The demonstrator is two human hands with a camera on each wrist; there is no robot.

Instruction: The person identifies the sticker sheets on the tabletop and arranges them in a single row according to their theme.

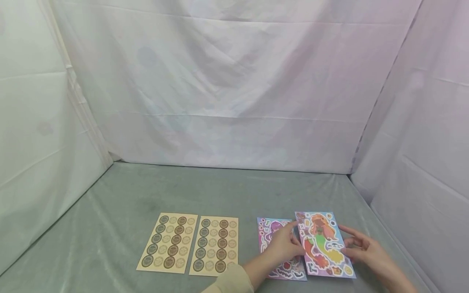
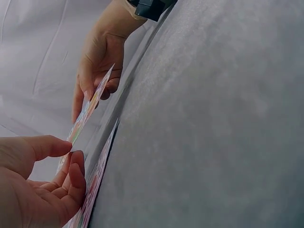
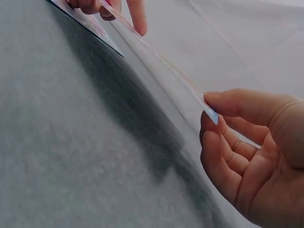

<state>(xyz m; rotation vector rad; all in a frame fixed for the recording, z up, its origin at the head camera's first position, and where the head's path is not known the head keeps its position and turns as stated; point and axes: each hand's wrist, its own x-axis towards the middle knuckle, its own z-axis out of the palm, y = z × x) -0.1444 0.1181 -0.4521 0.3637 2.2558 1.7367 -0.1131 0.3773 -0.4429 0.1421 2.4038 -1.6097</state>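
Note:
A mermaid sticker sheet [image 1: 322,244] is held up off the table by both hands, one at each long edge. My left hand [image 1: 282,246] pinches its left edge between thumb and fingers. On the opposite edge, my right hand [image 1: 370,252] pinches it the same way; the right wrist view shows the sheet [image 3: 171,71] nearly edge-on, with its shadow on the cloth below. Beneath and left of it lies a purple sticker sheet [image 1: 289,275], partly covered by the left hand and the raised sheet.
Two cream sheets of round labels lie side by side farther left, one [image 1: 166,243] slightly slanted, the other [image 1: 215,246] close to it. Grey cloth [image 1: 183,189] covers the table. White fabric walls [image 1: 234,81] enclose the back and both sides.

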